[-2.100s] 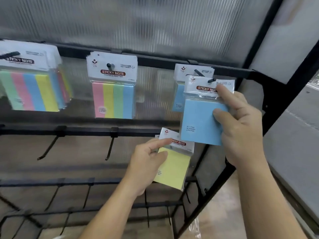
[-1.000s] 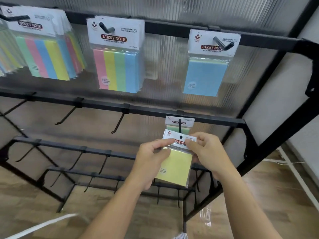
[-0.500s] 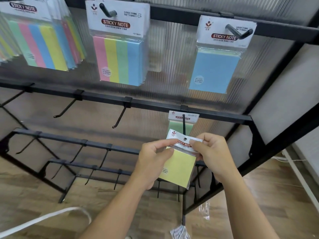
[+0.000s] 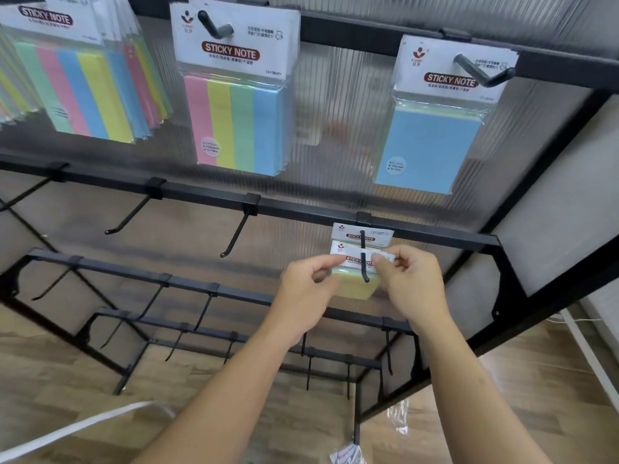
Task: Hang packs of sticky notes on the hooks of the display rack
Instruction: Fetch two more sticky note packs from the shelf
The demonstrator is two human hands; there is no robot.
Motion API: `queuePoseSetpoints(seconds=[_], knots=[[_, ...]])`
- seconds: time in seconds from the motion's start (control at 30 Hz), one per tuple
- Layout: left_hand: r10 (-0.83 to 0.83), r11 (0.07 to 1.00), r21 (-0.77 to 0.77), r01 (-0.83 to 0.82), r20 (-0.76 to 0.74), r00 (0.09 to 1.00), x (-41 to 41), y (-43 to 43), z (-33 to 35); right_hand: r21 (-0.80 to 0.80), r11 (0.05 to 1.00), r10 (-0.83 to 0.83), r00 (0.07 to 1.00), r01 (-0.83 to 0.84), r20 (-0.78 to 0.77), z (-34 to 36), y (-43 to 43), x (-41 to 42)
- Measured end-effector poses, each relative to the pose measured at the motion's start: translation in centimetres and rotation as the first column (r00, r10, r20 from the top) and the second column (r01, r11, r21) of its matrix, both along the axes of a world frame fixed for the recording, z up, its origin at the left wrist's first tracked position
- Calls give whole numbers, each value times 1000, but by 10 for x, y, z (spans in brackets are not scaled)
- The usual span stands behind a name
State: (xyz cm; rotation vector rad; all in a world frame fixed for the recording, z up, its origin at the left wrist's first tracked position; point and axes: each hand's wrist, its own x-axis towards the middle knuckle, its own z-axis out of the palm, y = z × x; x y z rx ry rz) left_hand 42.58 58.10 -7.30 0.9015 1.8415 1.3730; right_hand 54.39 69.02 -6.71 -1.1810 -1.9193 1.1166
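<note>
Since half a second ago, the yellow sticky-note pack (image 4: 351,289), in clear wrap with a white printed header card, is being brought up and back onto the thin black wire hook (image 4: 363,266). The hook's upturned tip is now showing in front of the pack, below the header card, where earlier it was only just meeting the hole.

The header card is being pinched at its left edge between the thumb and forefinger of the left hand (image 4: 306,286), and at its right edge in the same way by the right hand (image 4: 410,279). The other fingers are being kept loosely curled.

The pack is being held on the rightmost hook of the black metal second rail (image 4: 301,209), just in front of another white-headed pack (image 4: 350,232) already hanging there.

The step in hand is judged to be the seating of this pack, and it is nearly done. Next, the pack is probably to be slid back along the rod towards the hanging one. Both pinches are then to be released evenly, so that the card is not left skewed on the tip.
</note>
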Motion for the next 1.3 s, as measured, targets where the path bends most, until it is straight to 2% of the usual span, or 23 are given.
queuePoseSetpoints(seconds=[0.13, 0.23, 0.33, 0.43, 0.5, 0.6, 0.7, 0.77, 0.87, 0.97, 1.2, 1.3], knots=[[-18, 998, -62, 7, -181, 983, -7, 11, 8, 115, 993, -55, 992, 41, 118, 8, 11, -11], [-38, 996, -92, 18, -224, 974, -10, 13, 13, 141, 987, -93, 984, 71, 153, 11, 15, -14], [-47, 997, -74, 29, -253, 966, -13, 8, 17, 192, 976, -134, 978, 102, 162, 14, 15, -13], [-50, 999, -28, 42, -405, 913, -16, -4, 28, 312, 942, -167, 979, 124, 115, 28, 4, -9], [-26, 1000, -8, 25, -513, 858, -20, -15, 35, 394, 917, -112, 989, 64, 99, 43, -7, -9], [51, 999, 18, -51, -620, 783, -32, -38, 45, 440, 888, 53, 979, -136, 196, 63, -31, -18], [164, 980, 33, -196, -694, 701, -50, -75, 46, 417, 841, 225, 923, -345, 311, 72, -57, -43], [224, 953, 11, -303, -698, 680, -63, -101, 44, 389, 803, 315, 876, -451, 365, 75, -77, -61], [264, 866, -127, -484, -706, 657, -85, -150, 34, 352, 713, 462, 783, -607, 417, 71, -115, -99], [254, 757, -276, -591, -710, 657, -107, -200, 22, 327, 614, 581, 692, -718, 429, 65, -154, -139], [415, 648, -202, -734, -714, 563, -174, -325, 0, 339, 393, 715, 516, -855, 472, 55, -268, -252], [412, 682, -222, -697, -670, 617, -214, -377, -8, 263, 344, 712, 433, -902, 552, 37, -311, -303]])
